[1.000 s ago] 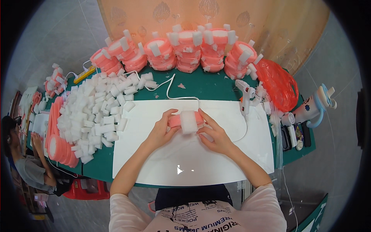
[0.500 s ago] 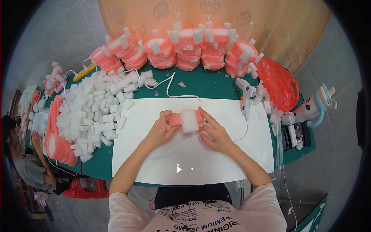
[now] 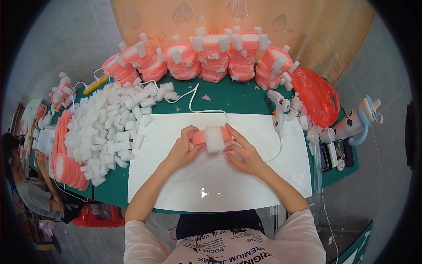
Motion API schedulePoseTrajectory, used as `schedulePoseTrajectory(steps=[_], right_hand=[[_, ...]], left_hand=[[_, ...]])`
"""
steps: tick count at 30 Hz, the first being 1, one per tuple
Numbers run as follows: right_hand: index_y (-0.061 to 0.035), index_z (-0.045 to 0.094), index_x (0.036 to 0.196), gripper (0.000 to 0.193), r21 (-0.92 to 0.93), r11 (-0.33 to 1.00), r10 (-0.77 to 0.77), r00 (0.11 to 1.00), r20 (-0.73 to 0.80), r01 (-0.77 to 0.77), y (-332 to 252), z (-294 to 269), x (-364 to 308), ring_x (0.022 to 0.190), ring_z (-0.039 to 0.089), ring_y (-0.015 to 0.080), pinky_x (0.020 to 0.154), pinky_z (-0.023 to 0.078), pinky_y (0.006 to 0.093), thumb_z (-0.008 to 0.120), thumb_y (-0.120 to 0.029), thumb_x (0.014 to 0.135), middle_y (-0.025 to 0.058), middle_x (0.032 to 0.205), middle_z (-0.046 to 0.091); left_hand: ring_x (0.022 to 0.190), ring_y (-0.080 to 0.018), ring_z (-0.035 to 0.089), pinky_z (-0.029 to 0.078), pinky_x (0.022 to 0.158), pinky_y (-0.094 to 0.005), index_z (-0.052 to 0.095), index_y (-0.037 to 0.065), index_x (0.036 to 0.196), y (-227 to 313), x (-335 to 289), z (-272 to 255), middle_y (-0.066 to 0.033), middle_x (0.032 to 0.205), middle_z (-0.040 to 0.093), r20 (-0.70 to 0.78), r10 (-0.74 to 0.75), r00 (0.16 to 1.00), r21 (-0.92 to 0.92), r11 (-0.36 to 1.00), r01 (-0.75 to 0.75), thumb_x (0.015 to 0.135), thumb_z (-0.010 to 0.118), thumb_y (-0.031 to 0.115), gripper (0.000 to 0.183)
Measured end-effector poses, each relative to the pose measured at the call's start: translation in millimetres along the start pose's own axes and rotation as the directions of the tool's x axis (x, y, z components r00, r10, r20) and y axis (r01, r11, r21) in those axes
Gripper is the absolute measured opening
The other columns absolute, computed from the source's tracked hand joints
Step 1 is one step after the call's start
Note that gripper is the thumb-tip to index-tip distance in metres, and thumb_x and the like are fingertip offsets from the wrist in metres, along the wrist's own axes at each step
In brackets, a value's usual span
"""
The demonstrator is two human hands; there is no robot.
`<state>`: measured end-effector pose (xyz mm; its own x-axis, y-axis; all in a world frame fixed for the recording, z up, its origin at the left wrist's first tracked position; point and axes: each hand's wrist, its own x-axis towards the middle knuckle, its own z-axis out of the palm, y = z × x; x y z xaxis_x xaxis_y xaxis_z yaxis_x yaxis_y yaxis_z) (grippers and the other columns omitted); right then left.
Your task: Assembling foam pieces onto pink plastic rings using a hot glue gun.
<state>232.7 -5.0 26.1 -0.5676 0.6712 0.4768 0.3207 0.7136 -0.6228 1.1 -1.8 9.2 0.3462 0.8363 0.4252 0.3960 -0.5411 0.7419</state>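
Observation:
A pink foam piece (image 3: 199,137) is held between my two hands above the white board (image 3: 176,193). Across its near side sits a white foam block (image 3: 214,139). My left hand (image 3: 186,145) is closed on the pink piece's left end, thumb below and fingers above. At the other end, the fingers and thumb of my right hand (image 3: 242,151) pinch it beside the white block. The piece's far side is hidden. To the right, a white glue gun (image 3: 280,108) stands on the board's far right corner, its cord trailing onto the board.
Many white foam blocks (image 3: 105,127) lie heaped at the left, by pink foam discs (image 3: 69,170). Stacked pink foam rounds (image 3: 214,57) line the back. At right are a red plastic bag (image 3: 314,97) and a tumbler (image 3: 349,125). Another person (image 3: 35,189) sits far left.
Both hands keep their hold on the pink foam piece in nearly the same place. The view has shifted very slightly.

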Motion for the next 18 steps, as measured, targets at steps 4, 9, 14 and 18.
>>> schedulePoseTrajectory(steps=[4, 9, 14, 18], right_hand=[[-0.0047, 0.054, 0.079, 0.012, -0.002, 1.0, -0.004, 1.0, -0.006, 0.004, 0, 0, 0, 0.127, 0.032, 0.0343, 0.1, 0.032, 0.0371, 0.059, 0.001, 0.07, 0.019, 0.139, 0.029], [-0.005, 0.054, 0.079, 0.012, -0.007, 1.0, -0.013, 1.0, -0.005, 0.013, 1, 1, 0, 0.127, 0.032, 0.0343, 0.099, 0.032, 0.0372, 0.059, 0.001, 0.07, 0.0189, 0.139, 0.029], [-0.005, 0.054, 0.079, 0.012, -0.001, 1.0, 0.003, 1.0, -0.006, -0.003, 1, 0, -1, 0.127, 0.032, 0.0341, 0.099, 0.033, 0.0372, 0.059, 0.001, 0.07, 0.0186, 0.139, 0.029], [-0.0044, 0.052, 0.092, 0.022, 0.044, 0.999, 0.013, 1.0, -0.025, -0.012, 2, 1, -2, 0.126, 0.032, 0.0344, 0.1, 0.032, 0.0373, 0.058, 0.002, 0.071, 0.0185, 0.139, 0.029]], left_hand=[[0.08, -0.0333, 0.06, 0.047, 0.07, -0.0332, 0.026, 0.002, 0.109, -4, -1, 0, -0.0202, 0.091, 0.06, -0.004, 0.015, 1.0, -0.006, 1.0, -0.015, 0.08, 0.06, 0.004, 0.045], [0.08, -0.0326, 0.061, 0.047, 0.07, -0.0331, 0.027, 0.002, 0.108, -15, -5, 6, -0.0199, 0.091, 0.06, -0.075, 0.065, 0.995, -0.024, 0.997, -0.067, 0.08, 0.061, 0.005, 0.044], [0.08, -0.0318, 0.061, 0.047, 0.07, -0.0329, 0.028, 0.002, 0.107, -3, 0, 2, -0.0201, 0.092, 0.06, -0.04, 0.026, 0.999, 0.039, 0.999, -0.024, 0.079, 0.062, 0.005, 0.045], [0.081, -0.0316, 0.061, 0.048, 0.071, -0.0336, 0.028, 0.002, 0.106, -7, -3, 3, -0.0202, 0.094, 0.06, -0.033, -0.001, 0.999, -0.014, 1.0, 0.0, 0.078, 0.063, 0.005, 0.045]])
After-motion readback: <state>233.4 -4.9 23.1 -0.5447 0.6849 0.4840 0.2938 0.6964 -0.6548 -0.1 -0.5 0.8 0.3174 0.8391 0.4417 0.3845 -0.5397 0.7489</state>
